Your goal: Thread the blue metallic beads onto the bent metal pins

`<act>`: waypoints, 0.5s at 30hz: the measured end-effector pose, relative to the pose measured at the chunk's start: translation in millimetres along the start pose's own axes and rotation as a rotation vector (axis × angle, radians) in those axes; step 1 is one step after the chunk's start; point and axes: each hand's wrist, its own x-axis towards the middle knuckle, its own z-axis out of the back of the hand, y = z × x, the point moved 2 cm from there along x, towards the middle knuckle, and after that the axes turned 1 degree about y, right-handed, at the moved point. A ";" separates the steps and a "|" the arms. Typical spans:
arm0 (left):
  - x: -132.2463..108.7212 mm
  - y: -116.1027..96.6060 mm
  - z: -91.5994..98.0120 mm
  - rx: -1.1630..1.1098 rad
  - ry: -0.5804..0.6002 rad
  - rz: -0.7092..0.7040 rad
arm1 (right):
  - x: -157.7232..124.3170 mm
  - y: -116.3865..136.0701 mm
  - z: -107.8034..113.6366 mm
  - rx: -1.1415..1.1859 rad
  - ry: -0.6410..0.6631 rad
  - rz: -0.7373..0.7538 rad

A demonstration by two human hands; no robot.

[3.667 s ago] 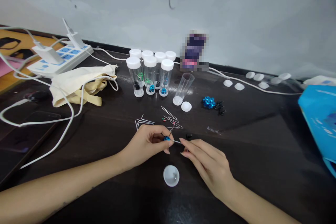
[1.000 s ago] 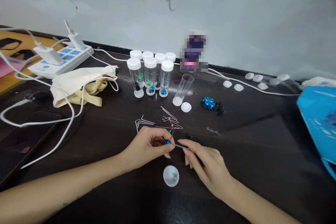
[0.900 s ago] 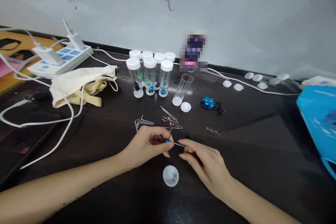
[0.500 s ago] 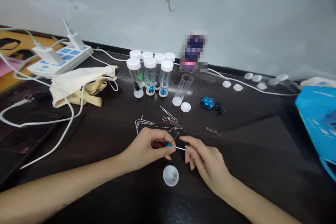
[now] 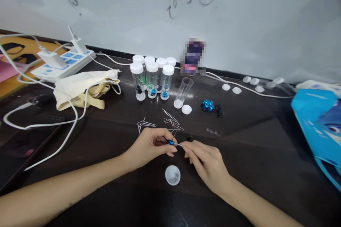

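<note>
My left hand [image 5: 151, 146] is closed, pinching a small blue metallic part [image 5: 171, 142] between thumb and fingers. A dark thin wire or pin stands up beside that part, its kind unclear. Opposite it, my right hand [image 5: 206, 161] is closed on a thin metal rod [image 5: 179, 145] whose tip meets the blue part. The rod's other end is hidden by my fingers. Below the hands stands a small white cup or cap [image 5: 172, 175] with a tiny metal piece inside. Just behind my right fingers lies a small black piece [image 5: 189, 137].
L-shaped hex keys [image 5: 146, 124] and metal pins [image 5: 172, 120] lie beyond my hands. Capped clear tubes [image 5: 152, 81] stand behind, near an open tube [image 5: 183, 92] and a white cap [image 5: 187, 109]. Blue parts [image 5: 207, 105] and black pieces [image 5: 219, 110] are piled right. Cables cross the left.
My right hand has come closer to my left, and less of the rod shows between them. The black piece behind my right fingers is now visible. The camera view has shifted slightly.
</note>
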 end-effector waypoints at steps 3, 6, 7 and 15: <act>0.3 0.1 -0.5 -0.006 -0.002 -0.018 | 1.4 0.4 -1.7 0.146 0.041 -0.123; 1.2 -3.0 -0.3 -0.026 -0.008 -0.036 | 1.8 2.3 -0.4 0.156 0.012 -0.131; 1.6 -4.5 0.4 -0.026 -0.019 -0.044 | 2.1 3.1 0.8 0.141 -0.015 -0.116; 3.3 -9.6 11.2 -0.027 -0.183 -0.163 | 4.3 2.9 3.3 -0.148 -0.127 -0.038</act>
